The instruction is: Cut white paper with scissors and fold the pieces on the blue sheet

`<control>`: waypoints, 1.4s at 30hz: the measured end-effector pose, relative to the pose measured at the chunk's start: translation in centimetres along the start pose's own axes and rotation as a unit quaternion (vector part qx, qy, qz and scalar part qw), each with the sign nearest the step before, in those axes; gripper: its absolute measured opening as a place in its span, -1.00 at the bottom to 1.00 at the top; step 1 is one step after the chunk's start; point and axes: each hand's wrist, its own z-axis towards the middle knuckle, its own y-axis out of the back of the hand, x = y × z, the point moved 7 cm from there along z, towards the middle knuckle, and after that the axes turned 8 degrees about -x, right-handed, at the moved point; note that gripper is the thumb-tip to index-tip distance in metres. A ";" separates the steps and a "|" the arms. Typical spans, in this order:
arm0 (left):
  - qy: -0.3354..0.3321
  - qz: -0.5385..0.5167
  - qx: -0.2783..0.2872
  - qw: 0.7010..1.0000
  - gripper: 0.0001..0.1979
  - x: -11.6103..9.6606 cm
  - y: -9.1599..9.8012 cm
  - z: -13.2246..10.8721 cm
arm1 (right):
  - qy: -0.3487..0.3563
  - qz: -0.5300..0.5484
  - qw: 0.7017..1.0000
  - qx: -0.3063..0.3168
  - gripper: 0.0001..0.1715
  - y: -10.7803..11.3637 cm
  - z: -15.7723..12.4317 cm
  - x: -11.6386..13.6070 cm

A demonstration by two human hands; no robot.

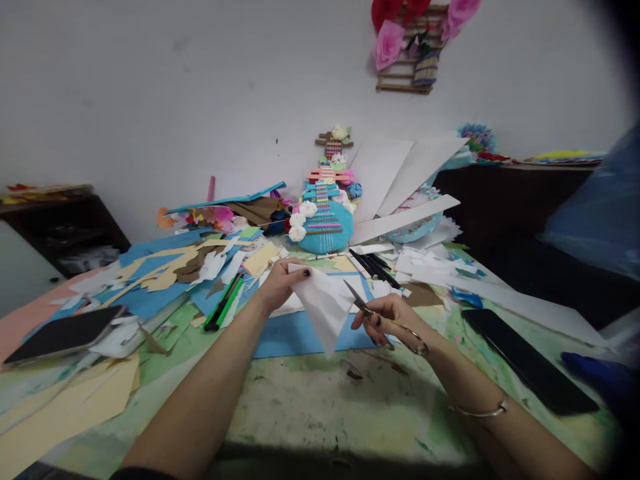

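Note:
A thin white sheet of paper [323, 303] hangs from my left hand [281, 287], its top corner pinched under the thumb and its lower point drooping. Gold-handled scissors [364, 308] are in my right hand [387, 319], with my fingers through the loops. The blades point up and left, their tip close to the paper's right edge; whether they touch it I cannot tell. Beneath the paper lies a blue sheet [295, 337] on the table. Behind stands a blue lute-shaped craft piece [327, 227] with strings and white paper flowers.
A green utility knife [225, 303] lies left of my left hand. Several black pens [375, 263] are behind the scissors. A long black object [527, 360] lies at right, a dark tablet-like slab [65, 333] at left. Paper scraps [170, 267] cover the left side of the table [300, 407].

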 end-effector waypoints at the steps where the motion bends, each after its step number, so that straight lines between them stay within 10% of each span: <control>1: 0.004 0.020 0.004 1.000 -0.69 -0.2 0.1 -0.1 | 0.001 0.006 1.000 0.005 -0.34 -0.1 0.0 0.1; 11: 0.044 0.048 0.163 0.984 -0.64 -0.4 -2.4 -1.8 | -0.006 0.023 0.999 0.037 -0.32 -0.8 -0.1 0.2; 42: -0.065 0.101 0.142 0.983 -0.68 -1.1 -5.4 -2.8 | 0.006 0.012 0.999 0.032 -0.34 -1.1 0.0 0.7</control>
